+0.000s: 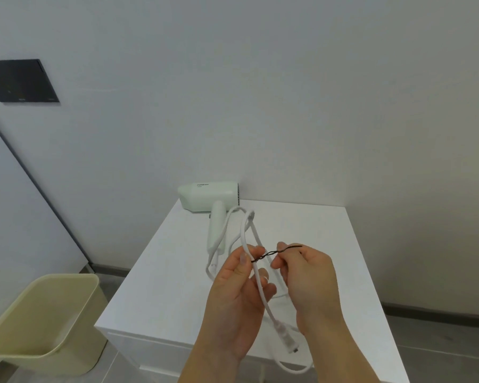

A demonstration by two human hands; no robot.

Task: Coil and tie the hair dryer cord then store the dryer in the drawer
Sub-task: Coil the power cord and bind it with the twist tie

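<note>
Closest to the lens, low in the middle of the frame, my left hand (pixel 241 294) and right hand (pixel 307 280) work just above the cabinet (pixel 315 239). Left hand grips the gathered cord (pixel 267 304), fingers curled round its strands, and its fingertips pinch one end of the tie (pixel 277 252). Right hand pinches the other end of that thin black tie between thumb and forefinger, so neither hand is free. The tie crosses the cord just right of my left thumb and shows a twist or two along its middle.

My read on progress: the coiling is roughly done, but loosely. A couple of long loops run up the frame toward the dryer (pixel 209 200), another loop sags off the cabinet's near edge at the bottom, and the plug (pixel 286 338) hangs below my hands. The tying is under way and not finished. Storing is all left to do. The dryer lies on its side at the cabinet's far edge against the wall, above my hands in the frame and apart from them, joined to them only by the cord. The drawer (pixel 155 352), as I judge that front under the top at lower centre, looks shut. A bin (pixel 47 322) stands at lower left, and a dark panel (pixel 20 81) hangs at upper left
</note>
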